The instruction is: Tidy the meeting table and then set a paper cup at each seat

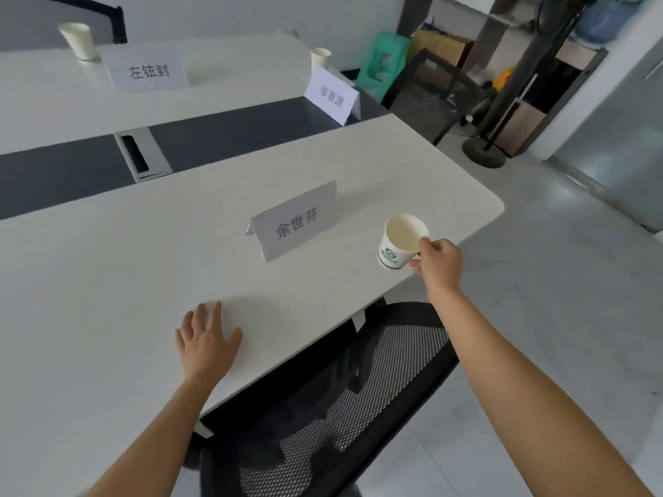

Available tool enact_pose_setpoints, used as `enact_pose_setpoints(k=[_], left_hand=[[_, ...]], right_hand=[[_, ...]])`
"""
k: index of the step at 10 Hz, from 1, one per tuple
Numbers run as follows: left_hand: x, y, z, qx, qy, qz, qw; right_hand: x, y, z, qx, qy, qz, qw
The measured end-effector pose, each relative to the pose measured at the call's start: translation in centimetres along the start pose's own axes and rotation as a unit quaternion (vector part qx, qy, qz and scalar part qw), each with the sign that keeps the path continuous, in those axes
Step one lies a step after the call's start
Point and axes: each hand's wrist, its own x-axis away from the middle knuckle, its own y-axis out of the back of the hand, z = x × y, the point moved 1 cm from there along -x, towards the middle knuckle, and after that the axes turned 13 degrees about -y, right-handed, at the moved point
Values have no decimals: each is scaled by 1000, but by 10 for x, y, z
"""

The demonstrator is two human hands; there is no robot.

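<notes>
Paper cup in right hand

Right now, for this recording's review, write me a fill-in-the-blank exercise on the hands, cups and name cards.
The right hand grips a white paper cup printed with a ____ logo.
The left hand lies flat on the white table, holding ____.
The table carries ____ folded white name cards.
A black mesh chair stands pushed partly ____ the table.
Missing: green; nothing; three; under.

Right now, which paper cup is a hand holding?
The green-logo cup, pinched by the right hand; the far-left cup and far-right cup stand untouched.
</notes>
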Motion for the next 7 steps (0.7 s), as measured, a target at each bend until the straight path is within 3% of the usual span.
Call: enact_pose_setpoints(k=[2, 5, 7], left_hand=[[1, -14, -15, -68, 69, 17, 995], [-4, -17, -18, -66, 92, -25, 993], [-2, -16, -18, -70, 97, -6, 993]], right_hand=[[-84, -37, 10, 67, -22, 32, 997], [-122, -82, 7, 67, -53, 67, 994], [-119, -74, 30, 102, -27, 4, 994]])
